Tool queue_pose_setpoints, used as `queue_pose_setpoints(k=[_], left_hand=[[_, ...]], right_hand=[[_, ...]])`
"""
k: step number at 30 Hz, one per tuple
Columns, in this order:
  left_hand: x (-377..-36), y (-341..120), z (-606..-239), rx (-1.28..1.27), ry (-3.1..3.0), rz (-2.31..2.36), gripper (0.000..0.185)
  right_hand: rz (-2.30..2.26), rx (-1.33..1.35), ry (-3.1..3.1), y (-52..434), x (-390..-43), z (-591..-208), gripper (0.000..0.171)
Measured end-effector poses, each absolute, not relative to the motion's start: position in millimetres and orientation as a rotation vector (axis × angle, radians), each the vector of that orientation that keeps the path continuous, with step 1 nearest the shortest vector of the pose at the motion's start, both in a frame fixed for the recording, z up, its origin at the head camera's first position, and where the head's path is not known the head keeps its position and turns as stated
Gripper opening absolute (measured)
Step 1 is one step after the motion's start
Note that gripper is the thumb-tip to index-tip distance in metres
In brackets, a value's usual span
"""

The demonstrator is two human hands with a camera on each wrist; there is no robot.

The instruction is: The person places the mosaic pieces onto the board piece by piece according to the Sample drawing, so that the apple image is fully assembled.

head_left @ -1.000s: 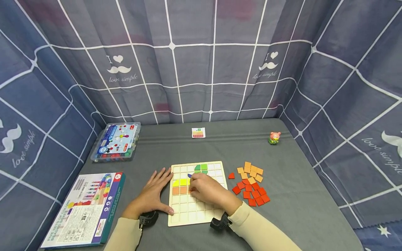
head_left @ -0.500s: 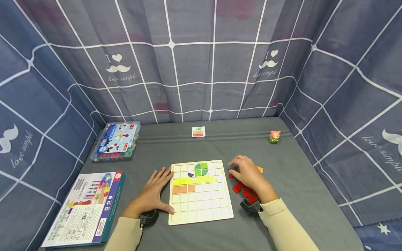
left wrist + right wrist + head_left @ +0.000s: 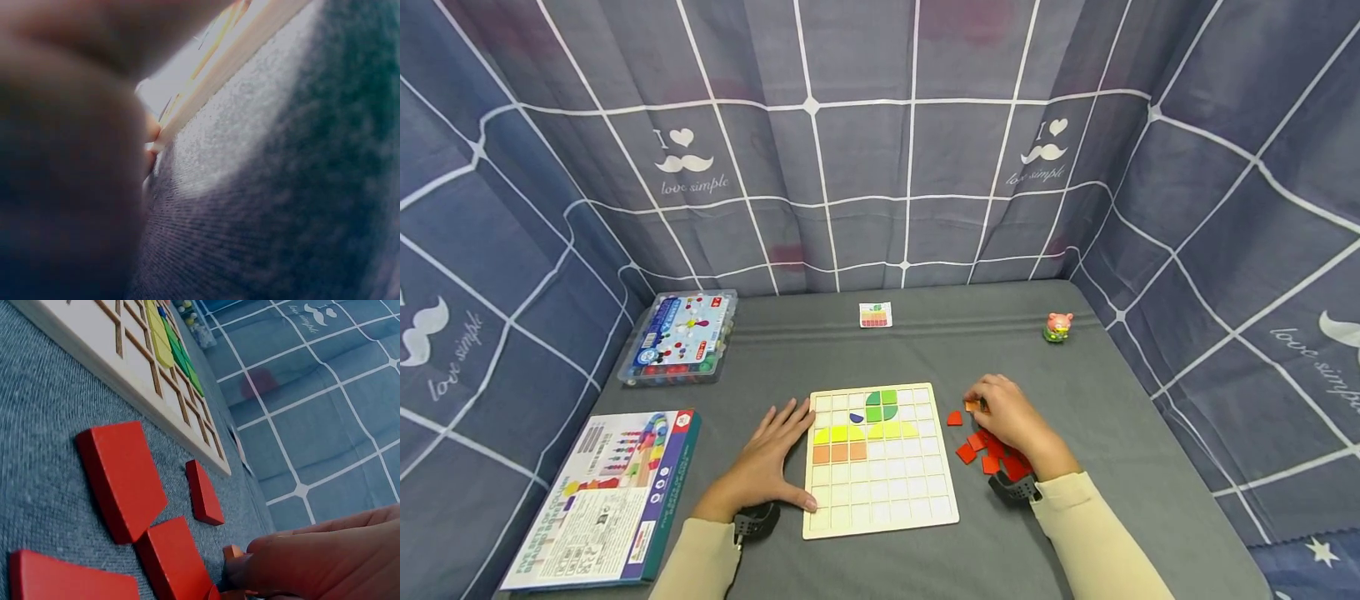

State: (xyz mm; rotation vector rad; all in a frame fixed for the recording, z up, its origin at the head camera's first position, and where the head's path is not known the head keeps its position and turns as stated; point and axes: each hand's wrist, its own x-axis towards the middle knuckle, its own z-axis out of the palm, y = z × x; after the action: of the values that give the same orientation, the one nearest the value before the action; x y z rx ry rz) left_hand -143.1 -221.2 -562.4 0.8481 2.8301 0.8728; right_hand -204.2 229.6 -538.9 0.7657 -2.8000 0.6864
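A pale wooden grid board (image 3: 880, 500) lies on the cloth, with yellow, orange, green and blue pieces set in its upper cells. My left hand (image 3: 767, 462) is spread at the board's left edge, thumb and fingertips touching it. To the right of the board, my right hand (image 3: 1011, 417) is over the loose tiles, its thumb and fingers pinching an orange tile (image 3: 232, 552). The hand hides most of the other orange tiles. Several red tiles (image 3: 967, 452) lie below it, and a red piece with a curved side (image 3: 954, 418) sits alone near the board.
A small pattern card (image 3: 876, 315) lies behind the board. At the left are a clear plastic case (image 3: 681, 333) and a flat printed box (image 3: 598, 500). A pig figurine (image 3: 1057, 327) stands at the back right. Checked curtains (image 3: 857, 167) enclose the table.
My right hand has left the board and moved right to the loose tiles, uncovering three orange tiles in a row on the board. The left hand has stayed in place.
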Motion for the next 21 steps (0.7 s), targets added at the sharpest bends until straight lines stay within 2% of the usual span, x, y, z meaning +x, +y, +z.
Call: queue_pose_setpoints(k=[13, 21], left_hand=[[-143, -220, -566, 0.832, 2.828, 0.885, 0.146], [-144, -221, -565, 0.854, 2.848, 0.898, 0.145]], right_hand=[[0.676, 0.781, -2.726, 231, -203, -546, 0.015], [0.809, 0.840, -2.666, 213, -199, -532, 0.016]])
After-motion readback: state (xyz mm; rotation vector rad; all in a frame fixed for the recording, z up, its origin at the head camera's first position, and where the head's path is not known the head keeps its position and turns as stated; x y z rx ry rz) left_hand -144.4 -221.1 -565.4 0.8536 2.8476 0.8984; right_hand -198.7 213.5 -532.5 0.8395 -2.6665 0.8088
